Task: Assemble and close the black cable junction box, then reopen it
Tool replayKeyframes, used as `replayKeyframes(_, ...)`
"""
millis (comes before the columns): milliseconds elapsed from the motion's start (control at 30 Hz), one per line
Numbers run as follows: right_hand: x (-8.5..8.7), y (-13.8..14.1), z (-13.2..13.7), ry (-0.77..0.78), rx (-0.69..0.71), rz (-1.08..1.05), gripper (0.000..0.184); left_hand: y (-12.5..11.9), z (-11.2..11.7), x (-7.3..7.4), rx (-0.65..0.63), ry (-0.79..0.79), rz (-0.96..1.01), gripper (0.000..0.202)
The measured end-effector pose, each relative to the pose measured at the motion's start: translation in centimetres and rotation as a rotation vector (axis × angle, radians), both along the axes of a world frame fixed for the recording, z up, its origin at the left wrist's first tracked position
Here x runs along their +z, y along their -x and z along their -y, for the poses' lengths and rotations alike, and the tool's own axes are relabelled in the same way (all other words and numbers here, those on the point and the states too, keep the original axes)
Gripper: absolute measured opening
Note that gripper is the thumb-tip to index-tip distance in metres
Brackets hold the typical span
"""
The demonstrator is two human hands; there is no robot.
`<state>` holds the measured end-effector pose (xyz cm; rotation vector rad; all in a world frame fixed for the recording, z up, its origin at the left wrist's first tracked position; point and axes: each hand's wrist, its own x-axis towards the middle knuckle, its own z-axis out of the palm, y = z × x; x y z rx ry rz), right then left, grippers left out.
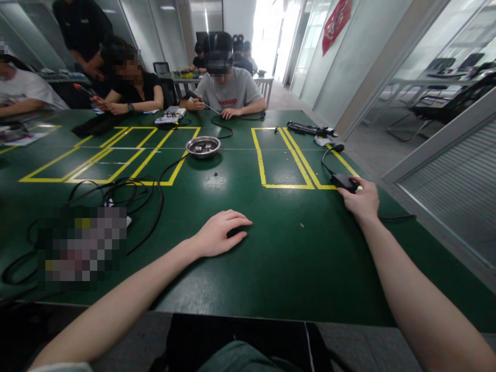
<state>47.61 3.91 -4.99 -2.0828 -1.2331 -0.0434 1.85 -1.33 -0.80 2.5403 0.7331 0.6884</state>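
My left hand (221,233) rests on the green table (240,284), palm down, with its fingers stretched out and nothing in them. Far to the right, my right hand (363,198) is closed around the near end of a small black box (343,182) that looks like a power adapter. A thin black cable (324,161) runs from its far side to a dark rounded plug-like piece (338,148). The box lies at the corner of a yellow taped outline (327,187). Another cable (397,217) passes along the table behind my right wrist.
A metal bowl (203,147) holds several small metal parts. Tangled black cables (134,194) lie left, beside a blurred-out object (85,245). A folded black tripod-like item (310,129) is at the far right. Opposite, a person (232,93) holds a long thin tool (212,107).
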Motion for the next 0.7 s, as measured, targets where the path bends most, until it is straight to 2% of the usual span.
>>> replayKeyframes(67, 0.2, 0.4, -0.1, -0.027, -0.082, -0.065, 0.053, 0.0, 0.0, 0.0, -0.001, 0.004, -0.001, 0.026)
replayKeyframes(233, 1.2, 1.7, 0.0, -0.016, -0.116, -0.167, 0.05, 0.0, 0.0, 0.1, -0.001, 0.01, -0.003, 0.025)
replayKeyframes(400, 1.6, 2.1, 0.5, -0.042, -0.087, -0.094, 0.055, 0.0, 0.1, 0.2, -0.001, 0.01, -0.008, 0.026)
replayKeyframes(600, 1.4, 2.2, 0.2, -0.045, -0.085, -0.08, 0.037, 0.0, 0.0, 0.1, 0.0, 0.001, -0.021, 0.025)
replayKeyframes(700, 1.2, 2.1, -0.1, -0.023, -0.083, -0.077, 0.037, 0.0, 0.0, 0.0, 0.0, 0.0, -0.022, 0.024)
